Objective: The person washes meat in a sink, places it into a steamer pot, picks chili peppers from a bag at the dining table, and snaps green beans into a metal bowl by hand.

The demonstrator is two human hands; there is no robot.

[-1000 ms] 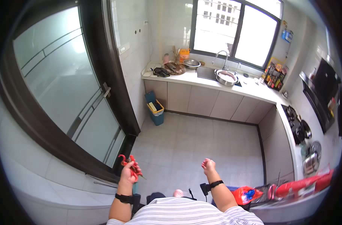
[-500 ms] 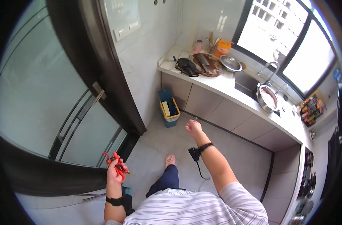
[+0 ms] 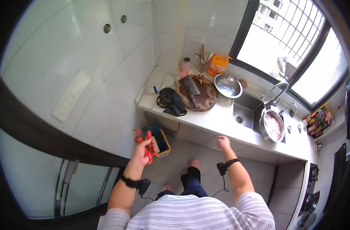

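Observation:
My left hand (image 3: 143, 151) is closed around several red chili peppers (image 3: 149, 147), which stick out above and beside the fingers. It hangs in front of the bin (image 3: 163, 147), short of the counter. My right hand (image 3: 223, 142) hovers near the counter's front edge with its fingers curled; whatever it holds, if anything, is too small to make out. On the counter, a cleaver (image 3: 191, 89) lies on a round wooden board (image 3: 206, 96), with a black cloth-like item (image 3: 171, 101) to the left. An empty metal bowl (image 3: 228, 85) stands right of the board.
A metal pot with pale meat (image 3: 272, 126) sits at the right of the sink (image 3: 246, 109). An orange jug (image 3: 218, 64) and a pink bottle (image 3: 185, 66) stand at the back. A stove (image 3: 311, 191) is at the far right, and a glass door (image 3: 83, 188) at the lower left.
The view has come closer to the counter and board. My left hand has moved up and right with the peppers, past the door frame. My right hand is now by the counter's edge.

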